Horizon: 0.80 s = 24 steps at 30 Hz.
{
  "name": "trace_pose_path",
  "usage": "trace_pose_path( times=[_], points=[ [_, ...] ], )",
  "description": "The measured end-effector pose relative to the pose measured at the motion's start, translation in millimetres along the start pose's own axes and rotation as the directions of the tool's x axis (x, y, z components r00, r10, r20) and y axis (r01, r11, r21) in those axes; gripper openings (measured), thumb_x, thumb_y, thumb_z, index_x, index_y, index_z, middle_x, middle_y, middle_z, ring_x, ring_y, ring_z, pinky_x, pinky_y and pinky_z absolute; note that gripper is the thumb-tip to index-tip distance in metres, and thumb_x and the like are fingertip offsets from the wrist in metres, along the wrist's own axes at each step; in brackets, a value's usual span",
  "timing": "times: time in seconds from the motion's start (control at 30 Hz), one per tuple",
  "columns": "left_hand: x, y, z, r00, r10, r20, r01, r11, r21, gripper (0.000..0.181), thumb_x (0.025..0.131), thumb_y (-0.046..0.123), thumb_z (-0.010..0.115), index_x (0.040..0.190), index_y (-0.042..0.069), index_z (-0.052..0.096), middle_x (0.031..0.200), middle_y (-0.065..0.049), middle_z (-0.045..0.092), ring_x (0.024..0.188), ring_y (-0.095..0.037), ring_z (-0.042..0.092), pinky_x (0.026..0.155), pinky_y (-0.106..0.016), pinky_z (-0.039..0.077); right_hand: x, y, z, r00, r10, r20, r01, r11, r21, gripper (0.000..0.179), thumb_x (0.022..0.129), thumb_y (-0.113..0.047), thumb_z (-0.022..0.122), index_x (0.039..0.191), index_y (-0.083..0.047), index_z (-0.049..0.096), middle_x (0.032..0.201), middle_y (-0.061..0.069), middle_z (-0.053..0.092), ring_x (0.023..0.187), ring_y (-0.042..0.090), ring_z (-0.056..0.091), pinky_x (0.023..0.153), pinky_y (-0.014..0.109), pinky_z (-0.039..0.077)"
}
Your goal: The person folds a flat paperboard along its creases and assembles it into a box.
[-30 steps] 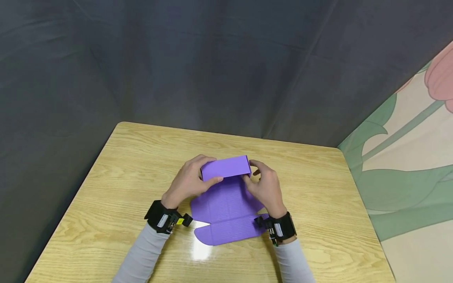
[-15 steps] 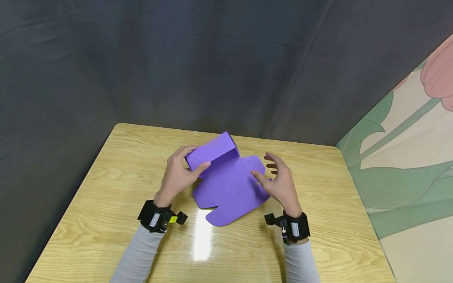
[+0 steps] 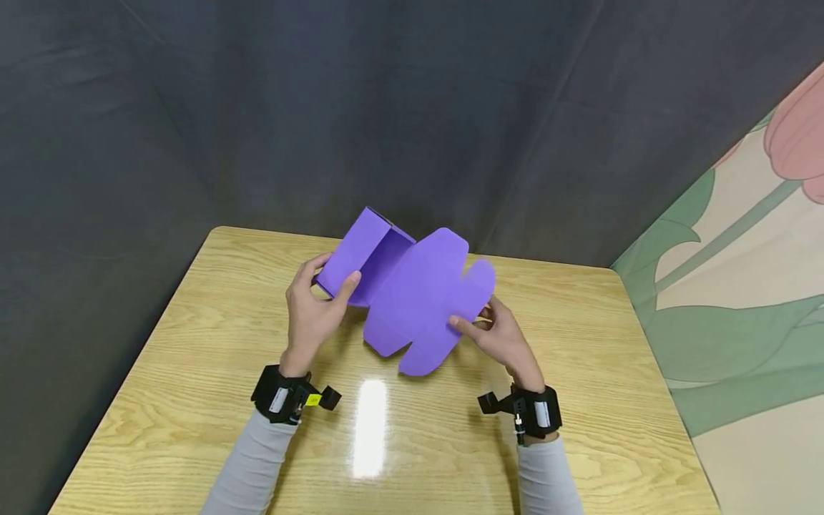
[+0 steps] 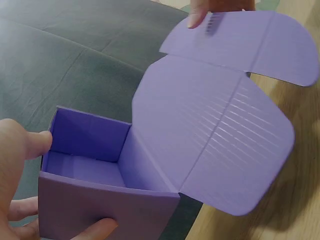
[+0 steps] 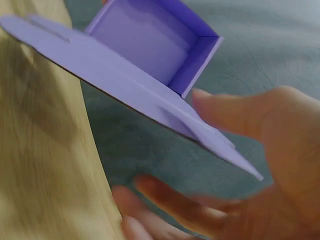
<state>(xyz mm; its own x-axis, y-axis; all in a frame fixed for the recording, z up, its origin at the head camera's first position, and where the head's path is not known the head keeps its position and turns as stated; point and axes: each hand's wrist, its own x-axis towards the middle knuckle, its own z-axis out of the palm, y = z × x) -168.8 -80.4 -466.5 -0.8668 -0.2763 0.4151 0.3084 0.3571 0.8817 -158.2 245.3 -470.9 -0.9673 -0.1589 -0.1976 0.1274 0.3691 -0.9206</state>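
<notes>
A purple cardboard box (image 3: 354,250) with its lid (image 3: 421,293) folded out is held above the table. My left hand (image 3: 312,315) grips the box's left end, thumb on one wall and fingers around the other side. The inside (image 4: 90,135) that shows in the left wrist view is bare. My right hand (image 3: 505,343) is at the lid's front flap (image 3: 473,297), its thumb over the flap's face. In the right wrist view its blurred fingers (image 5: 170,200) are below the lid, a gap apart from it. Whether the thumb presses on the flap I cannot tell.
The light wooden table (image 3: 225,372) lies under both hands. A dark curtain (image 3: 412,129) hangs behind its far edge. At the right hangs a fabric with a flower pattern (image 3: 740,300). Each wrist wears a black camera strap (image 3: 283,397).
The box has been lifted and turned, its body swinging up to the left. Its lid has swung round to the right. The right hand let go of the box, moved right, then came to the lid's flap.
</notes>
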Motion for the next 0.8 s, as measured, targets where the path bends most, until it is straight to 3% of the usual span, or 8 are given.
trace_pose_path(
  times=[0.13, 0.27, 0.43, 0.57, 0.67, 0.8],
  points=[
    [-1.4, -2.3, 3.6, 0.999, -0.039, -0.013, 0.039, 0.999, -0.008, 0.054, 0.091, 0.028, 0.087, 0.134, 0.001, 0.068, 0.128, -0.018, 0.071, 0.113, -0.034, 0.066, 0.096, -0.042, 0.05, -1.3, 2.5, 2.2, 0.979, -0.004, 0.203, 0.023, 0.995, -0.095, 0.038, 0.096, -0.032, 0.082, 0.121, -0.005, 0.074, 0.111, 0.009, 0.078, 0.097, 0.018, 0.073, 0.088, 0.037, 0.058],
    [-1.0, -2.5, 8.1, 0.998, -0.059, -0.006, 0.059, 0.998, -0.013, 0.054, 0.092, 0.029, 0.086, 0.135, 0.002, 0.067, 0.129, -0.018, 0.07, 0.113, -0.032, 0.065, 0.096, -0.04, 0.05, -1.4, 3.0, 3.5, 0.961, -0.045, 0.272, 0.079, 0.99, -0.115, 0.022, 0.096, -0.025, 0.081, 0.107, -0.006, 0.078, 0.095, 0.005, 0.079, 0.084, 0.016, 0.066, 0.076, 0.029, 0.053],
    [-0.6, -4.1, 9.0, 0.997, -0.068, 0.041, 0.069, 0.998, -0.013, 0.06, 0.092, 0.029, 0.086, 0.138, 0.0, 0.063, 0.133, -0.018, 0.069, 0.121, -0.031, 0.065, 0.098, -0.047, 0.054, -6.4, -0.7, -0.1, 0.978, -0.039, 0.206, 0.059, 0.994, -0.09, 0.019, 0.096, -0.019, 0.082, 0.103, -0.002, 0.079, 0.093, 0.005, 0.078, 0.078, 0.014, 0.069, 0.071, 0.029, 0.056],
    [-2.9, -6.4, 7.5, 0.988, -0.114, 0.107, 0.112, 0.993, 0.032, 0.066, 0.09, 0.032, 0.087, 0.141, -0.002, 0.06, 0.133, -0.02, 0.068, 0.125, -0.033, 0.065, 0.099, -0.051, 0.059, -11.0, -3.1, -5.7, 0.99, -0.074, 0.119, 0.08, 0.996, -0.042, 0.023, 0.097, -0.012, 0.079, 0.115, 0.002, 0.078, 0.108, 0.014, 0.08, 0.086, 0.016, 0.078, 0.076, 0.027, 0.062],
    [-4.4, -7.8, 6.9, 0.971, -0.174, 0.161, 0.167, 0.984, 0.059, 0.068, 0.091, 0.036, 0.086, 0.142, 0.0, 0.06, 0.134, -0.02, 0.067, 0.118, -0.037, 0.07, 0.095, -0.049, 0.063, -13.6, -6.4, -9.4, 0.99, -0.135, 0.05, 0.135, 0.991, -0.011, 0.027, 0.098, -0.008, 0.076, 0.123, 0.003, 0.076, 0.118, 0.022, 0.078, 0.093, 0.022, 0.081, 0.081, 0.026, 0.063],
    [-5.9, -7.6, 7.1, 0.938, -0.253, 0.236, 0.244, 0.967, 0.069, 0.067, 0.093, 0.037, 0.085, 0.145, 0.004, 0.058, 0.136, -0.019, 0.064, 0.105, -0.041, 0.076, 0.086, -0.046, 0.066, -17.1, -11.5, -11.9, 0.985, -0.171, -0.037, 0.171, 0.985, -0.009, 0.029, 0.1, -0.01, 0.074, 0.128, 0.0, 0.076, 0.122, 0.026, 0.076, 0.094, 0.031, 0.081, 0.08, 0.024, 0.062]
  ],
)
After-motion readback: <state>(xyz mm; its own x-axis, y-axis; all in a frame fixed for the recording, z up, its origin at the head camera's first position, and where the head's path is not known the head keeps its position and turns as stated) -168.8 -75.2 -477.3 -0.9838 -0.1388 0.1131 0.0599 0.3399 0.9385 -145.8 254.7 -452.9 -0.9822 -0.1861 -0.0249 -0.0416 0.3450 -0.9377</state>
